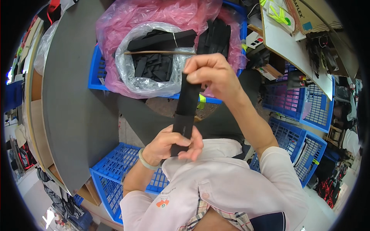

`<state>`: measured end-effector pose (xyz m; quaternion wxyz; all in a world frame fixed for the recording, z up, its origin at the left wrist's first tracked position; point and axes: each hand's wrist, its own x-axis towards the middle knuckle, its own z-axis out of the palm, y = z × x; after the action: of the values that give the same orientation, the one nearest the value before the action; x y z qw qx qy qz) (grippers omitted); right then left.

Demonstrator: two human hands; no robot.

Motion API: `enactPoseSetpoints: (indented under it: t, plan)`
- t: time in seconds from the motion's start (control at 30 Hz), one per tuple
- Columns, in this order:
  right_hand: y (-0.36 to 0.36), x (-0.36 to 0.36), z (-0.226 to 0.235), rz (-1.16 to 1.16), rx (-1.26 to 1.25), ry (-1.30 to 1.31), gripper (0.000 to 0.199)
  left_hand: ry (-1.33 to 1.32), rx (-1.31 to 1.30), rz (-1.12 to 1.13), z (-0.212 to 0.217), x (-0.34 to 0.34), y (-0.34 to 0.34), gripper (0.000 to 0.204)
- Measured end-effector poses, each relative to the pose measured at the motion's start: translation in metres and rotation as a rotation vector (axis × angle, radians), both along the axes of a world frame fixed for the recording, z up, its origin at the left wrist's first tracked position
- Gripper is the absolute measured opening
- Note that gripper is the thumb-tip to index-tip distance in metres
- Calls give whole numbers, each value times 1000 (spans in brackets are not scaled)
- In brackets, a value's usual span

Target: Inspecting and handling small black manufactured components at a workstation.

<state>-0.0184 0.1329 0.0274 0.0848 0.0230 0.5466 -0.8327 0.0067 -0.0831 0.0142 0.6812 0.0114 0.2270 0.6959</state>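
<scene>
Black strip (187, 101), both ends part-covered.
Your right hand (215, 74): fingers pinched on far end. Left hand (163, 145): fingers clamped round near end.

Setting: workshop or small factory floor. Evidence: long grey worktable (77, 104); blue plastic crates (113, 163) at lower left and right; a further crate (93, 73), lined with pink plastic (111, 21), holding black strips (154, 66) in bulk; cardboard (308, 17) on right-hand bench (281, 48).
</scene>
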Motion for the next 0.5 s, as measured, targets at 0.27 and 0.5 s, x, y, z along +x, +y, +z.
enactPoseSetpoints:
  t: [0.27,0.5]
  plan:
    - [-11,8,-23,243,63,-88,20,346,-197,221,-10,-6,15,30]
    - [-28,4,-41,-94,-155,-249,14,274,-169,285,-4,-8,23,32]
